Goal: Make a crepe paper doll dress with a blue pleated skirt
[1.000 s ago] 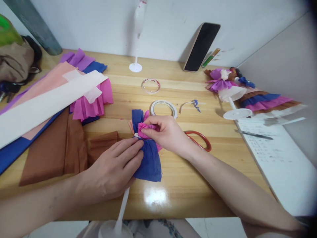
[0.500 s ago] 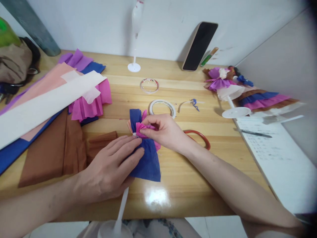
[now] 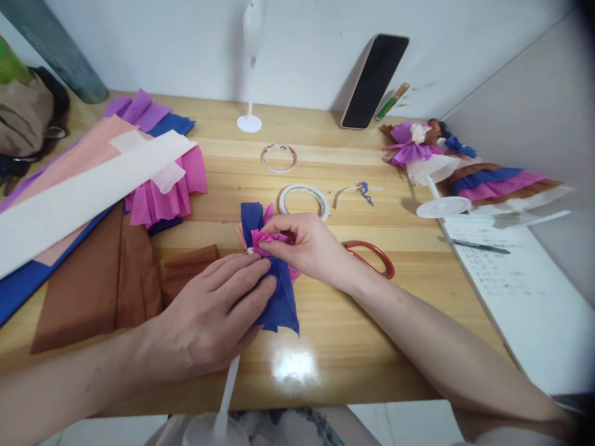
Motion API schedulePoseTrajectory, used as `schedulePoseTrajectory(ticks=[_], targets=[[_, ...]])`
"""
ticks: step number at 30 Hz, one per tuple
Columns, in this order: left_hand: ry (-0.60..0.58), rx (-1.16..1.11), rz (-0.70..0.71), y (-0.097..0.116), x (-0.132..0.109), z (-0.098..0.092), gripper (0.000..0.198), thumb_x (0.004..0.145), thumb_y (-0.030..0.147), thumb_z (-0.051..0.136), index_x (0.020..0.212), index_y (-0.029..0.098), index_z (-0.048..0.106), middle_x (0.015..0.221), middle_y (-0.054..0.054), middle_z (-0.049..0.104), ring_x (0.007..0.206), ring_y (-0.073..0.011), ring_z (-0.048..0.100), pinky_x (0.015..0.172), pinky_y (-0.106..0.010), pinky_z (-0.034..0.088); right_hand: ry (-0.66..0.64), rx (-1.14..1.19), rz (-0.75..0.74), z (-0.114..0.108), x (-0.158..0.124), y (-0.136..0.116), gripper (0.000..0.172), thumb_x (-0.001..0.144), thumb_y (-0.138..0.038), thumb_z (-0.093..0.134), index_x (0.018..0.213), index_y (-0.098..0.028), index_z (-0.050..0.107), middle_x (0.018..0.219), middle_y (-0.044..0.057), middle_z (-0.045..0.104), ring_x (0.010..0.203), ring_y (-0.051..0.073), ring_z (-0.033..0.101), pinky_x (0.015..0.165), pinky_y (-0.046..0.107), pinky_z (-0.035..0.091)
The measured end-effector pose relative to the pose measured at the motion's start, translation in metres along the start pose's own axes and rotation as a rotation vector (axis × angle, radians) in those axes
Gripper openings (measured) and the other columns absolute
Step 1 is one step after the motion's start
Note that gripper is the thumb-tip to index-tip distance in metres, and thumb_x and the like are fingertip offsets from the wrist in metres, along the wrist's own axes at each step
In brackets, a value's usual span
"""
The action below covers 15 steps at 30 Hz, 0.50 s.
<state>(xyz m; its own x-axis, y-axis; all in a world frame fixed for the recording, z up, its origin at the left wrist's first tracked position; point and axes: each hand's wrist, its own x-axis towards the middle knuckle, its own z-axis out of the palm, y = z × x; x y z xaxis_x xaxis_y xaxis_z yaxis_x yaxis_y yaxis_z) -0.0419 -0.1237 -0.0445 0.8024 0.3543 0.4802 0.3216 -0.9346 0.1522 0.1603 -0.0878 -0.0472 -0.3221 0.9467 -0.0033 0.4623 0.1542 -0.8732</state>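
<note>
My right hand (image 3: pixel 294 240) pinches a gathered strip of pink crepe paper (image 3: pixel 263 240) between thumb and fingertips. That strip fans out beside a small white spot at the waist of a blue crepe-paper piece (image 3: pixel 281 294). Across the blue paper lies my left hand (image 3: pixel 227 300), its fingers curled over and pressing it; the thumb is hidden. A blue loop and bits of peach and pink paper stick out above. From under my left hand a white stem (image 3: pixel 229 384) runs down to a round clear base (image 3: pixel 216 430) at the table's front edge.
Stacked crepe paper (image 3: pixel 88 192) and brown sheets (image 3: pixel 93 279) lie left. Beyond my hands are a tape roll (image 3: pixel 304 201), a bangle-like ring (image 3: pixel 279 158), red-handled scissors (image 3: pixel 372 259) and a white stand (image 3: pixel 250 122). A phone (image 3: pixel 376 80) leans on the wall; paper-dressed figures (image 3: pixel 413 145) stand right.
My left fingers have slid slightly right over the blue paper, whose lower edge is now more bunched. The right hand keeps its pinch on the pink strip.
</note>
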Motion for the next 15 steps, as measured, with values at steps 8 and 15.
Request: schedulePoseTrajectory(ticks=[8, 15], targets=[[-0.056, -0.037, -0.031, -0.002, 0.003, 0.003, 0.024, 0.084, 0.008, 0.049, 0.105, 0.006, 0.061, 0.113, -0.020, 0.070, 0.111, -0.0299, 0.064, 0.095, -0.044, 0.057, -0.002, 0.100, -0.044, -0.001, 0.002, 0.005, 0.007, 0.077, -0.020, 0.066, 0.074, -0.015, 0.069, 0.068, 0.000, 0.062, 0.065, 0.012, 0.054, 0.062, 0.025, 0.041], [0.010, -0.126, -0.116, -0.008, 0.000, 0.006, 0.030, 0.084, 0.008, 0.051, 0.113, 0.009, 0.057, 0.110, -0.017, 0.071, 0.109, -0.0262, 0.065, 0.093, -0.041, 0.057, -0.106, 0.098, -0.035, -0.013, -0.006, -0.007, 0.025, 0.086, -0.036, 0.059, 0.086, -0.014, 0.070, 0.064, -0.001, 0.056, 0.057, 0.011, 0.047, 0.052, 0.024, 0.035]])
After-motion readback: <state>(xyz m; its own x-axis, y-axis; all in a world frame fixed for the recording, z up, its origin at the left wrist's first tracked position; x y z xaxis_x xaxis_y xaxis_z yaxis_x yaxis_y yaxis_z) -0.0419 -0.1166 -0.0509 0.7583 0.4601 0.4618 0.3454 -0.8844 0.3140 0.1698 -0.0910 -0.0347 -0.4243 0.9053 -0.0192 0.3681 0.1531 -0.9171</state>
